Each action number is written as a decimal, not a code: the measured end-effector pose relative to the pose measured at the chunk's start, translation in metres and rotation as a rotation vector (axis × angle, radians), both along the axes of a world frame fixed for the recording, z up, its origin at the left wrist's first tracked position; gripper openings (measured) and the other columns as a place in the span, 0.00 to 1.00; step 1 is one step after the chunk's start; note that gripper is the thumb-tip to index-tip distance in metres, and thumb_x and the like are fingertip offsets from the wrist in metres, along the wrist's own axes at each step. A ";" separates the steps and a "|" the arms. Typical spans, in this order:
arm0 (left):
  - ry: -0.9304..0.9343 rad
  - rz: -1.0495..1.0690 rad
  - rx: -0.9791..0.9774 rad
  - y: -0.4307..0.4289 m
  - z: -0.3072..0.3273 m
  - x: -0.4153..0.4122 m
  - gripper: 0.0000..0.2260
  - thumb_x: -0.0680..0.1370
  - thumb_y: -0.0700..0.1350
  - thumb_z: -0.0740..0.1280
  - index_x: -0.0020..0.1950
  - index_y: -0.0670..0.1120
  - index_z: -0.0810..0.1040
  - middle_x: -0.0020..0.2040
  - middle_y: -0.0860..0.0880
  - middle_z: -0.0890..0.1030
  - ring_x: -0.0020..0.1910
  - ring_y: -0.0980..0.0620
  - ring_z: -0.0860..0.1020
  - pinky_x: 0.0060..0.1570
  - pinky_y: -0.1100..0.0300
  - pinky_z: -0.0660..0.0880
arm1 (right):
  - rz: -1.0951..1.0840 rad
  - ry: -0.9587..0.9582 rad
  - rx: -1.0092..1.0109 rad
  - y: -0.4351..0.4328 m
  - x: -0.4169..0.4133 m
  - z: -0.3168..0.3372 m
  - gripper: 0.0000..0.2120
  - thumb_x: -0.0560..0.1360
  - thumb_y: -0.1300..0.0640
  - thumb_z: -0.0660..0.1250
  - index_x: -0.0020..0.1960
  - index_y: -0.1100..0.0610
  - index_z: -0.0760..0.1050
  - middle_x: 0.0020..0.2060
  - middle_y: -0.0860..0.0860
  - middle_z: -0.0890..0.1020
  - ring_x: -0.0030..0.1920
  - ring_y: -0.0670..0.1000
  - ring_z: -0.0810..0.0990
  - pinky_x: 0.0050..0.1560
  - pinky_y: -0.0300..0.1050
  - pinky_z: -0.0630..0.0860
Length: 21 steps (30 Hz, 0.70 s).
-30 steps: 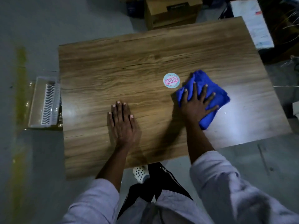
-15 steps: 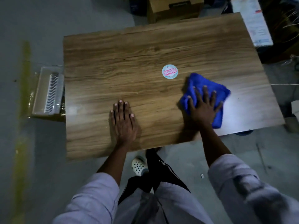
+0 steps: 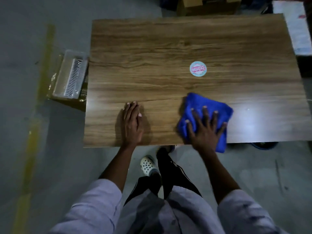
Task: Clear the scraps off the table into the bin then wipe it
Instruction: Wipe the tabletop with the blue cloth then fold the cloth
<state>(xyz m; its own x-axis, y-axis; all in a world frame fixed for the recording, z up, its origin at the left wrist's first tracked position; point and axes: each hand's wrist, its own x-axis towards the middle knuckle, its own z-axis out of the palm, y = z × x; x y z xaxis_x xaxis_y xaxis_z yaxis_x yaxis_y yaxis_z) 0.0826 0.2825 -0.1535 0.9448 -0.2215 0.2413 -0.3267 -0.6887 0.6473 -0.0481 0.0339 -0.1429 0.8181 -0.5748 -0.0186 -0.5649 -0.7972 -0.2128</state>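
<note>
A wood-grain table point(image 3: 152, 48) fills the middle of the view. My right hand point(image 3: 205, 130) presses flat, fingers spread, on a crumpled blue cloth point(image 3: 211, 105) at the table's near edge; a corner of the cloth hangs over that edge. My left hand point(image 3: 132, 124) lies flat on the tabletop, fingers together, holding nothing. A round pale sticker point(image 3: 197, 68) with pink print sits on the table beyond the cloth. No scraps are visible on the tabletop.
A clear plastic tray point(image 3: 70, 76) on cardboard lies on the floor by the table's left edge. A cardboard box point(image 3: 207, 5) stands behind the table, a white package point(image 3: 292, 26) at the far right. My shoe point(image 3: 148, 165) stands below the near edge.
My right hand has dragged the blue cloth toward me, from beside the sticker to the near edge, where it now overhangs. My left hand stays in the same spot on the table.
</note>
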 end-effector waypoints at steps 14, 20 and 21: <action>0.014 0.140 0.024 0.041 0.015 0.020 0.21 0.83 0.49 0.60 0.72 0.40 0.76 0.73 0.42 0.74 0.76 0.42 0.68 0.75 0.42 0.62 | 0.591 -0.014 0.065 0.179 0.070 0.005 0.34 0.79 0.33 0.56 0.83 0.41 0.56 0.83 0.46 0.58 0.84 0.61 0.49 0.75 0.77 0.47; 0.055 0.139 -0.027 0.049 0.013 0.014 0.20 0.85 0.50 0.58 0.71 0.40 0.77 0.73 0.41 0.75 0.76 0.41 0.68 0.75 0.42 0.63 | -0.067 0.036 -0.016 0.035 0.058 0.006 0.29 0.79 0.28 0.53 0.79 0.32 0.61 0.83 0.44 0.58 0.84 0.60 0.51 0.76 0.77 0.46; 0.055 0.134 -0.034 0.050 0.012 0.014 0.21 0.85 0.50 0.58 0.71 0.40 0.77 0.73 0.41 0.75 0.76 0.41 0.68 0.75 0.42 0.63 | -0.194 0.043 0.017 0.031 0.067 0.007 0.29 0.80 0.29 0.52 0.80 0.32 0.60 0.84 0.45 0.57 0.84 0.61 0.50 0.75 0.78 0.48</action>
<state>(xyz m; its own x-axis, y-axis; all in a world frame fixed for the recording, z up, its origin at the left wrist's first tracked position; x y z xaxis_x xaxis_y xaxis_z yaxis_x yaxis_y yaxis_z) 0.0964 0.3321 -0.1414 0.9774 -0.0848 0.1936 -0.1966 -0.7012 0.6853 0.0186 0.0652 -0.1356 0.6903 -0.7209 -0.0618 -0.7164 -0.6690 -0.1979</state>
